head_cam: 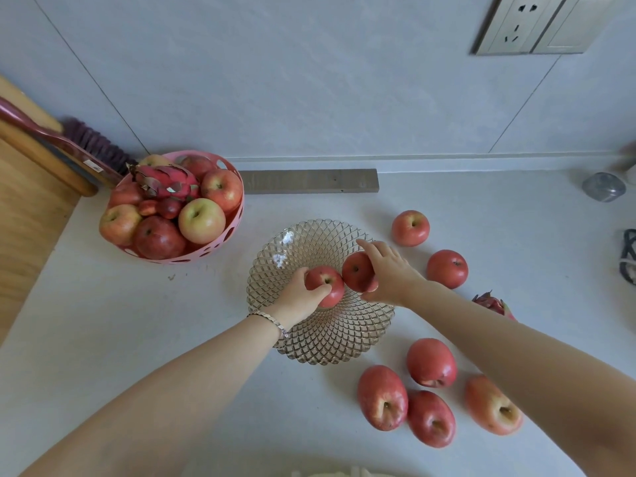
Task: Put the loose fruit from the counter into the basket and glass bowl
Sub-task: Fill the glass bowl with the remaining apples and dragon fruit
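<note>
The right forearm [509, 339] hides most of a loose dragon fruit [494, 303].

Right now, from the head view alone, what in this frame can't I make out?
1. Loose dragon fruit: mostly hidden behind the right forearm.
2. Dark object: cut off by the right edge.
3. Pink basket: lower fruit buried under the top layer.
4. Left apple in left hand, right apple in right hand: contact with glass bowl hidden beneath them.

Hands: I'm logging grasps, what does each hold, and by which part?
The left hand grips a red apple round its side; right hand grips a second apple likewise, over the glass bowl.
</note>
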Demonstrator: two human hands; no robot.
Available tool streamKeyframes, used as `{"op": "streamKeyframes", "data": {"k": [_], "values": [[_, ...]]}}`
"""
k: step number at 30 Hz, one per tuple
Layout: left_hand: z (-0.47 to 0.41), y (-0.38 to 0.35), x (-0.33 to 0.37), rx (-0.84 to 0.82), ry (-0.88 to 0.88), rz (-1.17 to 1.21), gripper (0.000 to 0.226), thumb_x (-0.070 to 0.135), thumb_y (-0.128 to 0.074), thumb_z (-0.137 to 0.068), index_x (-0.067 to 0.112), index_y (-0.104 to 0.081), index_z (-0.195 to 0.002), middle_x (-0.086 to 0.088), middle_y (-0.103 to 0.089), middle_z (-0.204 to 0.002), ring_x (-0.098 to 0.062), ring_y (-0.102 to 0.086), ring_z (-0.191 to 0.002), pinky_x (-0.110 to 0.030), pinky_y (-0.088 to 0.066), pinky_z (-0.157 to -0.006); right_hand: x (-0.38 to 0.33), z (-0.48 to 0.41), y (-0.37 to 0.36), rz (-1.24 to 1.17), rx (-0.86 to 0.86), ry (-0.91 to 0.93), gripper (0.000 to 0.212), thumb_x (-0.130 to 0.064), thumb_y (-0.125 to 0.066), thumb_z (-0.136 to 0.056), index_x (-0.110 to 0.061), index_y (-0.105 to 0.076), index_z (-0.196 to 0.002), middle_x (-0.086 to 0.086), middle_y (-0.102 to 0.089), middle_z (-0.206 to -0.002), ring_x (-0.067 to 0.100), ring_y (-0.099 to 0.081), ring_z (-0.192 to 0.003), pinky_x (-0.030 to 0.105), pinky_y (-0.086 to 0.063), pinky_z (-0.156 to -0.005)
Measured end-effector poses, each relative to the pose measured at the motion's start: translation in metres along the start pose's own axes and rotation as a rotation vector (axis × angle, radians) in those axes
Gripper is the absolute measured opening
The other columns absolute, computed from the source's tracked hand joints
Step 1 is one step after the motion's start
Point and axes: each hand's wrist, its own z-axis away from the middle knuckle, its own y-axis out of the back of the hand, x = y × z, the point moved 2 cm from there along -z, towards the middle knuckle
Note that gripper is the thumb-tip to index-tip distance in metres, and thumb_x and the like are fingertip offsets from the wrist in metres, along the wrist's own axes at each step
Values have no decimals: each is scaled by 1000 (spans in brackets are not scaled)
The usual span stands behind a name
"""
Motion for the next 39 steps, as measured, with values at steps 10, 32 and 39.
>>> {"op": "streamKeyframes", "data": {"k": [10, 32, 39], "values": [[48, -14, 18, 291, -558, -521, 54, 27, -58, -86, 16, -36, -135, -7, -28, -138, -19, -28, -130, -29, -30, -109, 28, 60, 28, -33, 106, -170, 66, -40, -62, -80, -20, -36, -138, 9, -41, -138, 27, -39, -128, 39, -37, -102], [86, -66, 8, -382, -634, -868, 72, 37, -77, -62, 22, -40, -121, 2, -49, -120, -19, -52, -103, -30, -45, -86, 49, 115, -3, -1370, -24, -670, 36, -44, -62, -81, -14, -58, -102, 12, -63, -86, 26, -61, -72, 32, -51, -60], [67, 29, -1, -36, -449, -439, 77, 21, -82, -59, 32, -39, -121, 9, -40, -121, -13, -48, -107, -24, -42, -87, 11, 102, -3, -1436, -226, -389, 45, -46, -69, -70, -26, -52, -106, 0, -70, -77, 17, -69, -63, 18, -47, -46]]}}
